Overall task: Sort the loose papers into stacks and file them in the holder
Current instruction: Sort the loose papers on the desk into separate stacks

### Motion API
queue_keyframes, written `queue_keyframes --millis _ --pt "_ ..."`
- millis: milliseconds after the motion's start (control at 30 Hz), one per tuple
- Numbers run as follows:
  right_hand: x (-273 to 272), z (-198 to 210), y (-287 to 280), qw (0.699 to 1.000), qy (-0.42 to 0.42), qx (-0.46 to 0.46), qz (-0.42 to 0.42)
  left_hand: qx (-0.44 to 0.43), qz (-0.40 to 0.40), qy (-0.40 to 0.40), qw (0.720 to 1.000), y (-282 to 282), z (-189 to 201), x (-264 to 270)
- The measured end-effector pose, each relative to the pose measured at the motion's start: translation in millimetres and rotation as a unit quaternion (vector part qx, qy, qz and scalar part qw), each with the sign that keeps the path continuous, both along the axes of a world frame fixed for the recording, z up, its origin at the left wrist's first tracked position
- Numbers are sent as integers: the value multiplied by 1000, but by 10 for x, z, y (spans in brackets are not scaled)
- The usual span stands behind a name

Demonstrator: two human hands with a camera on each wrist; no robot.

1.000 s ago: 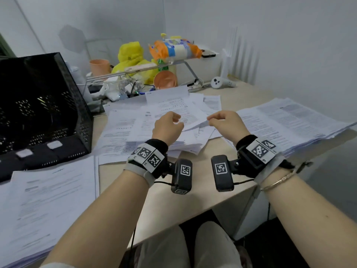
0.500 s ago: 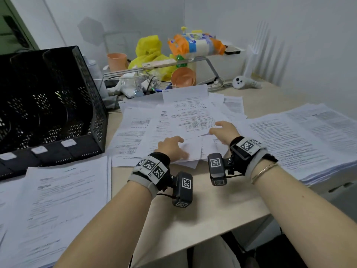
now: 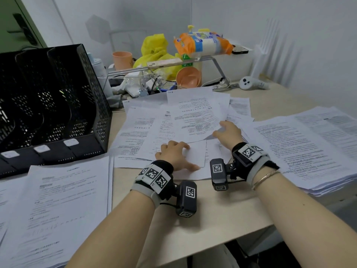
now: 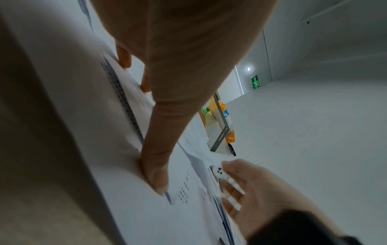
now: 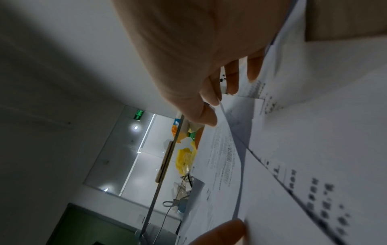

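Note:
Loose printed papers lie fanned over the middle of the desk. My left hand rests on the near sheets, with fingertips and thumb pressing them down. My right hand pinches the right edge of the top sheet between thumb and forefinger. That sheet bows up off the pile. The black mesh file holder stands at the left with its slots facing me. One sorted stack lies below the holder, and a thicker stack lies at the right.
Along the back wall are a metal stand bearing a tissue pack, a yellow bag, orange cups, cables and a white controller. Bare desk shows under my wrists, near the front edge.
Both hands have come down from above the pile onto the papers. The right hand has moved forward and lifted a sheet by its edge. The left hand now presses flat.

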State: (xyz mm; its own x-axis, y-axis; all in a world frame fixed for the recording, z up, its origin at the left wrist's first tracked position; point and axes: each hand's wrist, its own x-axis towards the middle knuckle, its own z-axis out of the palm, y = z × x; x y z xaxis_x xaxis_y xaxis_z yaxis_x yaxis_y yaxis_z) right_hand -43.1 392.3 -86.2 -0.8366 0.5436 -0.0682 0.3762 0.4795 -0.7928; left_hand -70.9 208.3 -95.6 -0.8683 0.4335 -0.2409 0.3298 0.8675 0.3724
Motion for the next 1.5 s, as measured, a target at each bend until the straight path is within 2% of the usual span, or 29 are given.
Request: queue_keyframes --millis 133,267,367,500,567,667,767,867,1000,1167,1267,1367,1500 --pt "146 127 -8 994 105 -14 7 16 0 -15 1000 -10 46 42" --pt "371 331 6 980 195 -17 -31 75 -3 -46 996 -12 183 136" --pt "529 431 29 964 254 -26 -73 103 6 -16 995 -55 299 206" --pt "756 608 35 940 320 3 -120 179 -66 -25 981 -123 584 390" --pt "851 693 24 931 340 26 -127 259 -77 3 963 -144 746 502" --pt "1002 851 -38 918 370 49 -132 362 -69 90 925 -167 934 580" --pt "1189 1102 -130 903 407 57 -124 396 -42 200 895 -213 1110 610" --pt "1313 1348 -195 898 422 62 -106 372 -5 291 881 -249 1282 613" --pt "1470 1684 -349 888 451 74 -51 332 -75 334 879 -291 1439 573" --pt "1593 2019 -521 873 481 82 -3 353 -118 327 869 -366 1517 562" --pt "1648 2094 -600 863 494 106 0 411 -141 248 866 -407 1540 631" --pt "1666 2023 -647 870 460 175 -41 488 -84 233 837 -461 1557 697" --pt "1605 1704 -654 899 406 152 -68 553 -14 238 798 -581 1534 688"
